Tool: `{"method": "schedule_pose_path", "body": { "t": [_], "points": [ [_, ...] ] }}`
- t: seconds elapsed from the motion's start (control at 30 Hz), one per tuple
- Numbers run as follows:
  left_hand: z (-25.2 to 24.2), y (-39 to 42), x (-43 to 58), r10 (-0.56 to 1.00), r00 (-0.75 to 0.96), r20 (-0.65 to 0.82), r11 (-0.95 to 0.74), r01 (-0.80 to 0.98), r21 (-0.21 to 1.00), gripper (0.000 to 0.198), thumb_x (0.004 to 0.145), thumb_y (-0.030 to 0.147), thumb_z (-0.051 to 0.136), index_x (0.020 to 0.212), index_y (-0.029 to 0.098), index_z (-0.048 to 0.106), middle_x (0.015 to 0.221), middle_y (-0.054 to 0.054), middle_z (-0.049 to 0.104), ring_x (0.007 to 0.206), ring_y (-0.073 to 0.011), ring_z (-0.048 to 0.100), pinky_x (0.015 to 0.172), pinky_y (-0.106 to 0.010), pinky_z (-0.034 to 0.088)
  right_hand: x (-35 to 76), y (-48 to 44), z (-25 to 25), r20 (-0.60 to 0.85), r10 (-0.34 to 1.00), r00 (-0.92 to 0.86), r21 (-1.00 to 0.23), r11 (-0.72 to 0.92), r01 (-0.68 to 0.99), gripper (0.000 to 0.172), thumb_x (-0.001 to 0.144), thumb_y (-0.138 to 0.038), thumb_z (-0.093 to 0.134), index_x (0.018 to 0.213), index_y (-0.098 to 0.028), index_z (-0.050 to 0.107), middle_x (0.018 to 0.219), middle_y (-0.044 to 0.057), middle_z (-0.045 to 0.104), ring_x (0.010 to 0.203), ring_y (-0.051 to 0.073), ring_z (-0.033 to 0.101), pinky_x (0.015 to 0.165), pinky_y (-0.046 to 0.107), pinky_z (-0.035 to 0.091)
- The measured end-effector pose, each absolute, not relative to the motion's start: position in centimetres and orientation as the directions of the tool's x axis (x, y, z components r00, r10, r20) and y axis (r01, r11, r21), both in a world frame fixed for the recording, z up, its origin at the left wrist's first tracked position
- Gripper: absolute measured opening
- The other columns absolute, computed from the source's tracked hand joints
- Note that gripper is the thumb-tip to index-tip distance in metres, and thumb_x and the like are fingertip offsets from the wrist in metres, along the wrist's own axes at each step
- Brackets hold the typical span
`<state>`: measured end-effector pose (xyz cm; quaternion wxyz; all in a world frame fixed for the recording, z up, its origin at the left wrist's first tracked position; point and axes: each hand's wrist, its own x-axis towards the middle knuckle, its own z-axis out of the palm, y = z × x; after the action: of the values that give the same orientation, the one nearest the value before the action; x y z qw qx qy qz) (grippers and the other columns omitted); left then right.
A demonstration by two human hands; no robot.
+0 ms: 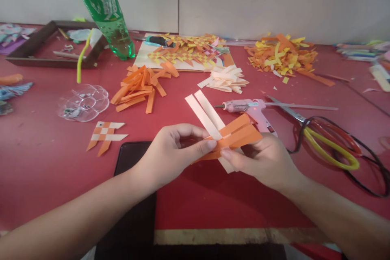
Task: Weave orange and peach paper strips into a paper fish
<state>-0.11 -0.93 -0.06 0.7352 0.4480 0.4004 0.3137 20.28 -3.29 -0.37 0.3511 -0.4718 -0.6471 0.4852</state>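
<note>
Woven paper strips (240, 135), orange crossed with cream, are held between both hands above the table's front part. My left hand (179, 146) pinches them from the left, thumb on top at the crossing. From the right, my right hand (262, 160) grips the lower right side, its thumb on top and its other fingers hidden beneath. Two cream strips stick up to the upper left, and orange ends fan to the right. A finished-looking woven paper fish (105, 133) in orange and cream lies left of my hands.
Beyond my hands lie orange strips (137, 87), cream strips (228, 78), a pink glue gun (243, 106) and scissors (307, 126) with a black cord. A green bottle (105, 12), clear flower-shaped dish (87, 103), dark frame (51, 63) and paper scraps (280, 55) stand farther back.
</note>
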Motion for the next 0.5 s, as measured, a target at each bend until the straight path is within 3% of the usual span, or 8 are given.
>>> {"method": "schedule_pose_path", "body": {
  "t": [0.17,0.5],
  "points": [
    [-0.09,-0.93,-0.14,0.816,0.491,-0.304,0.375,-0.05,0.926,0.016,0.078,0.033,0.078,0.085,0.019,0.077,0.09,-0.003,0.079,0.085,-0.0169,0.072,0.08,-0.025,0.056,20.42,-3.01,-0.2,-0.008,0.956,-0.294,-0.941,0.092,0.327,0.011,0.078,-0.022,0.066,0.068,-0.019,0.067,0.055,-0.004,0.06,0.048,0.01,0.055,0.045,0.021,0.049],
    [-0.14,-0.86,-0.08,0.808,0.503,-0.308,0.366,-0.017,0.931,0.016,0.078,0.034,0.078,0.085,0.019,0.077,0.088,-0.002,0.079,0.083,-0.0171,0.072,0.075,-0.023,0.056,20.36,-3.05,-0.03,-0.039,0.961,-0.274,-0.92,0.072,0.385,0.007,0.076,-0.023,0.067,0.071,-0.02,0.071,0.055,-0.004,0.067,0.046,0.011,0.06,0.04,0.02,0.047]
  ]
}}
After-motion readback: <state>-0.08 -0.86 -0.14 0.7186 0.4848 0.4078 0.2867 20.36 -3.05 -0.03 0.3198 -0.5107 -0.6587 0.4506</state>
